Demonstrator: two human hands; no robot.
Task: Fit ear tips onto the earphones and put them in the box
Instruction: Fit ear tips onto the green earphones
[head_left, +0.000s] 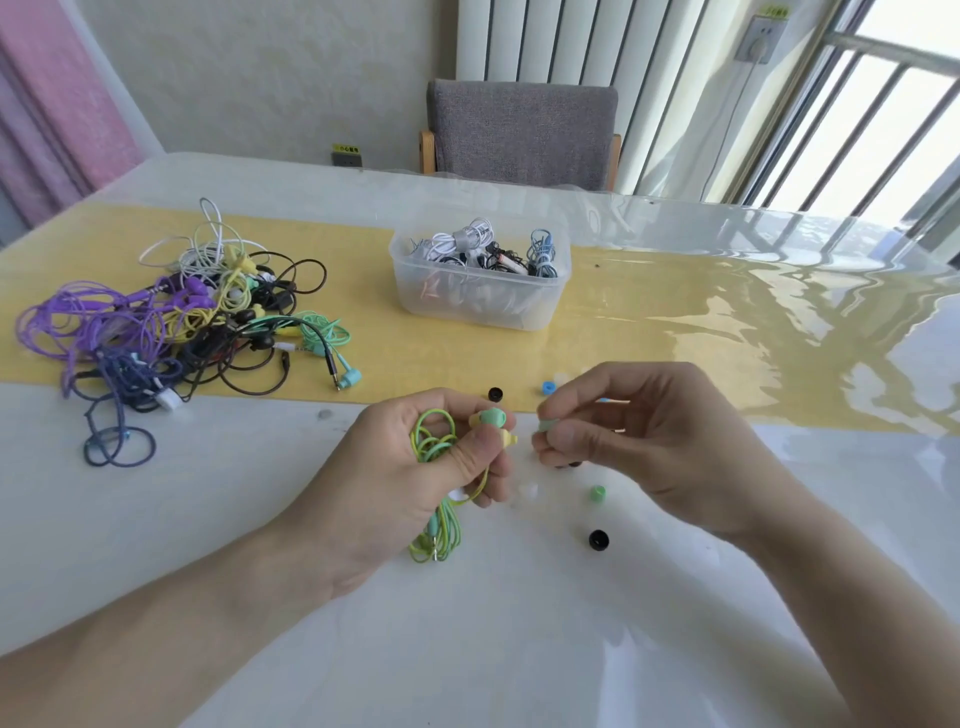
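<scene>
Left hand gripping green earphones near the table's front edge, right hand pinching what looks like a green tip, box sitting toward the far edge.

The left hand grips a green-yellow earphone with its coiled cable. The right hand pinches a pale green ear tip just beside it. Behind stands the clear box, near a tangled earphone pile.
</scene>
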